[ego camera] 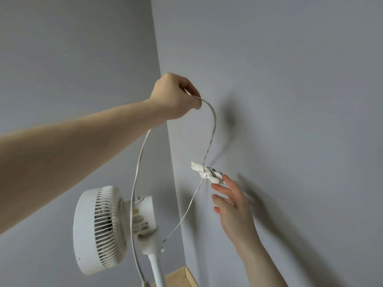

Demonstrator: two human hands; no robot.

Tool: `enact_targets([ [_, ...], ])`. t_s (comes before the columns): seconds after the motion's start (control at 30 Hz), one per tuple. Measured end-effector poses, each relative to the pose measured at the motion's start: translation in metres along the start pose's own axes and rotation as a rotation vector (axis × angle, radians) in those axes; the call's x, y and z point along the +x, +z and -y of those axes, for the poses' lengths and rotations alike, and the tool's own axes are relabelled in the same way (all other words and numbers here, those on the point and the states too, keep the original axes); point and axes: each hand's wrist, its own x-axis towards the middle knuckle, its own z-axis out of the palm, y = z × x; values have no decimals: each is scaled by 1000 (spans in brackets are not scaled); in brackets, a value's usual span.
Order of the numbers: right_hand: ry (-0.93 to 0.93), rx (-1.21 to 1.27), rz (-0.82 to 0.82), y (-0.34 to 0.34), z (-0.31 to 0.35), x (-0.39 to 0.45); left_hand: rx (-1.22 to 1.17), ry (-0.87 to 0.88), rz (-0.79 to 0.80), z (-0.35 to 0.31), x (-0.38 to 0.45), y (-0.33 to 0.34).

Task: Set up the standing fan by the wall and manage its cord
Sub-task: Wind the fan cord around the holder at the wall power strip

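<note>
Left hand point(176, 96) pinches the cord point(212, 125) above the wall clip point(209, 172), prob for slack. Right hand point(230, 200) w/ straight fingers just under the clip, steadying it imo

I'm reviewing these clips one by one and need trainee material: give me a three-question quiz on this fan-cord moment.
1. True or false: the left hand pinches the cord above the wall outlet.
2. Multiple choice: the right hand is (A) gripping the fan pole, (B) open, fingers spread, just below the outlet, (C) out of view.
3. Fill in: the standing fan stands in the room's ____, its grille facing left.

Key: 1 true. 2 B. 3 corner.
</note>
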Motion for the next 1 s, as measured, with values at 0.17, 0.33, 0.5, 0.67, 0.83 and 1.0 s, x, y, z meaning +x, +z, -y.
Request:
enact_targets([
  [0.17, -37, 95, 17, -1, 8, -3, -83, 50, 172, -9, -38, 7],
  [0.33, -50, 320, 66, -3, 17, -5, -145, 46, 293, -9, -60, 19],
  [0.5, -126, 546, 104, -7, 26, -2, -201, 117, 491, -2, -77, 24],
  [0.67, -124, 729, 49, -15, 27, 5, -249, 123, 630, 26, -84, 33],
  [0.83, -60, 829, -8, -26, 26, 7, -227, -103, 557, 80, -72, 64],
  [1.0, 56, 671, -253, -24, 16, 9, -54, -309, 551, 131, -63, 118],
])
